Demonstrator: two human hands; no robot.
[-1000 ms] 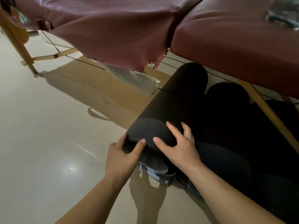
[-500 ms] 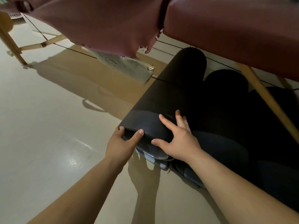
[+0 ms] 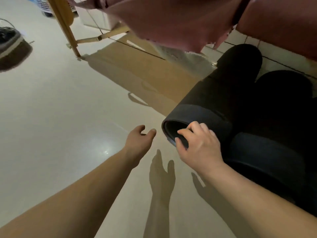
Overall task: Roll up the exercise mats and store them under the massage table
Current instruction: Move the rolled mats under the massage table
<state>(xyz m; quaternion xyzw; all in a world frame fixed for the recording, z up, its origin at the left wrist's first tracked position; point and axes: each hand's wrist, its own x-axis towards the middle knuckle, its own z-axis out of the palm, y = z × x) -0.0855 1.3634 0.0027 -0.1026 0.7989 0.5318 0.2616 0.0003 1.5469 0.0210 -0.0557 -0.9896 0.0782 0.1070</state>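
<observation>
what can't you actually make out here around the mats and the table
Head view only:
- How many mats lie on the right: hidden by deep shadow and the right edge.
- The table: its top surface is cut off by the upper edge.
- Inside of the roll: dark, partly behind the right hand.
- The round object at the left edge: cut off and blurred.

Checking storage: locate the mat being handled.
Head view, right of centre: rolled mat partly under the massage table, beside another roll, right hand gripping its near end.
</observation>
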